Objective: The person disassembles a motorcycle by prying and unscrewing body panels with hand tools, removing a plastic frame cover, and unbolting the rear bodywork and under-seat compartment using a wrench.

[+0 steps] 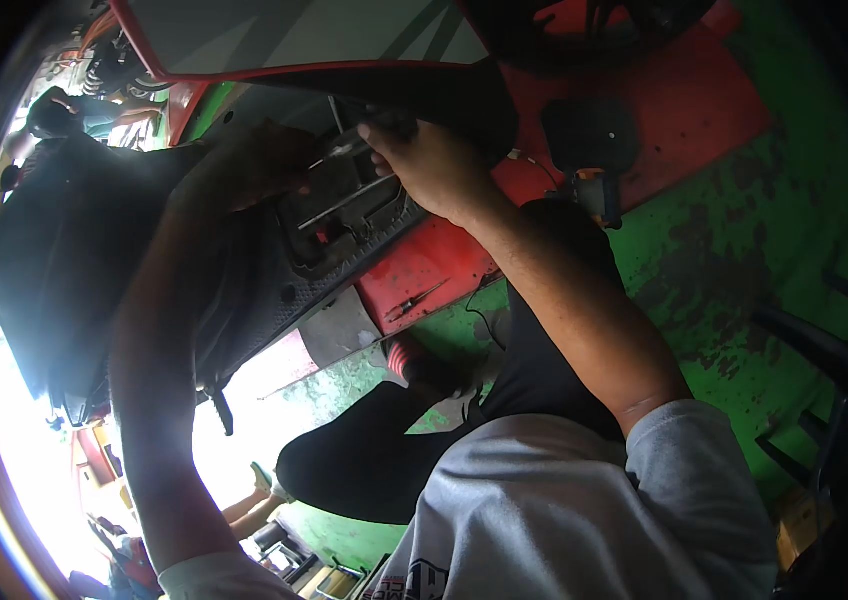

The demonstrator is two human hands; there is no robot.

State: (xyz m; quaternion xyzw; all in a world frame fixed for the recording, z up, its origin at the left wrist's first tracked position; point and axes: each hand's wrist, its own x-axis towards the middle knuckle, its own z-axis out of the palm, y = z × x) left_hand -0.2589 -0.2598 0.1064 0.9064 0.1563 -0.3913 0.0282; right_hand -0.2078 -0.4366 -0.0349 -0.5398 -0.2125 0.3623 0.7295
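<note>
My right hand [429, 168] is closed around a slim metallic tool [346, 147]; its exact kind is hard to make out. The tool points left, over an open recess [329, 238] in the dark floorboard of a scooter [274, 290]. Close to the tool's tip is my left hand [266, 160], in deep shade. Its fingers look curled, but what they hold is lost in the dark. A thin metal bar [344, 203] crosses the recess below my hands.
A screwdriver [414, 300] lies on the red platform [464, 285] under the scooter. To the right are a dark tray-like piece [591, 135] and an orange-and-black object [596, 195]. Another person [74, 115] is at the upper left. Green floor [704, 270] extends right, with a black stand [814, 345].
</note>
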